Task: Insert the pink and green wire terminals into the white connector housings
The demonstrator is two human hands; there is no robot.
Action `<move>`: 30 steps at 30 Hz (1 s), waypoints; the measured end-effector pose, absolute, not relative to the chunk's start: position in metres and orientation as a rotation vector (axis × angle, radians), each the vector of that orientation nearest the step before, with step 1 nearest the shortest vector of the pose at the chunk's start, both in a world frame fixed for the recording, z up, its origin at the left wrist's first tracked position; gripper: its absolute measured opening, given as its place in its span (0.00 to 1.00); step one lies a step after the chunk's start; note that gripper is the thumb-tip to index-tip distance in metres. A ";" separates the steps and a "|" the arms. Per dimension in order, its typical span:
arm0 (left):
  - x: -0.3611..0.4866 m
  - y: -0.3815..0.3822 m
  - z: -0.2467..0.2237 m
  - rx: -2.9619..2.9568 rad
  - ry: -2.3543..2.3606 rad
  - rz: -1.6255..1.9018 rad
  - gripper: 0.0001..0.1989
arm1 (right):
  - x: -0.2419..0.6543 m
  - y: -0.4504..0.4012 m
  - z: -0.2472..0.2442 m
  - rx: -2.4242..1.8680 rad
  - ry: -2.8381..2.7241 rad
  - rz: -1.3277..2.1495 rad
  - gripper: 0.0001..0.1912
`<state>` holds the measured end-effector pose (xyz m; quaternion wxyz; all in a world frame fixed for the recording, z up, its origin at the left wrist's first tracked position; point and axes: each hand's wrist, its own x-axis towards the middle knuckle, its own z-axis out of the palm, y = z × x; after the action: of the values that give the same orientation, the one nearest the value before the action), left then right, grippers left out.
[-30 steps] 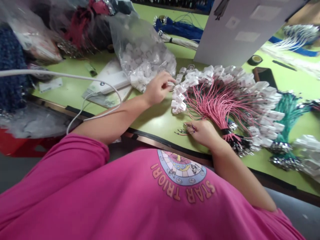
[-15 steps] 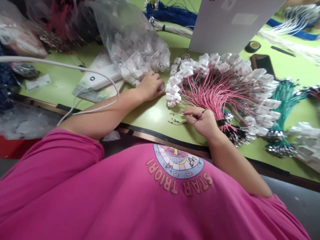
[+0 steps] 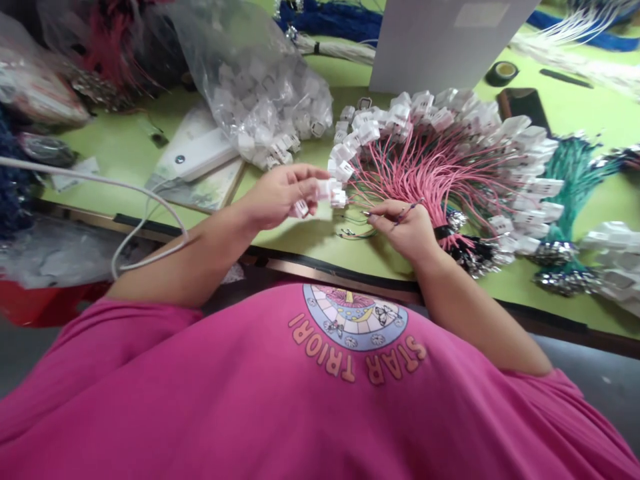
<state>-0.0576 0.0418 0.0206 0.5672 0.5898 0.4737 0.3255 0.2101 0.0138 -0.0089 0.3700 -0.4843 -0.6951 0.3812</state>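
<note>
My left hand (image 3: 285, 197) is closed around white plastic connector housings (image 3: 324, 189), one between thumb and fingers and another lower near the palm. Close to its fingertips begins a fan of white housings (image 3: 367, 132) fitted on pink wires (image 3: 425, 170), spread over the table. My right hand (image 3: 404, 227) pinches the metal-tipped end of a thin wire (image 3: 369, 213) between thumb and index finger. Several loose wire ends with metal terminals (image 3: 345, 233) lie just left of that hand. Its wrist rests beside the black-banded base of the pink bundle.
A clear bag of white housings (image 3: 270, 100) lies behind my left hand. A white cable (image 3: 165, 200) loops over my left forearm. Green wire bundles (image 3: 570, 193) lie at the right. At the back are a grey-white panel (image 3: 440, 47), black tape (image 3: 501, 73) and a dark phone-like object (image 3: 525, 110).
My left hand has come away from the bag toward me, now with white connector housings showing in its fingers. My right hand stays almost in place, still pinching wire. The view has shifted slightly.
</note>
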 end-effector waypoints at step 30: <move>0.008 0.023 -0.001 1.018 0.835 0.921 0.17 | 0.211 0.014 -0.010 -1.076 -1.787 0.714 0.04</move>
<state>0.0081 0.0227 -0.0015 0.6941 0.4561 0.3741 0.4127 0.2112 0.0138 -0.0097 0.4516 -0.4354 -0.7232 0.2889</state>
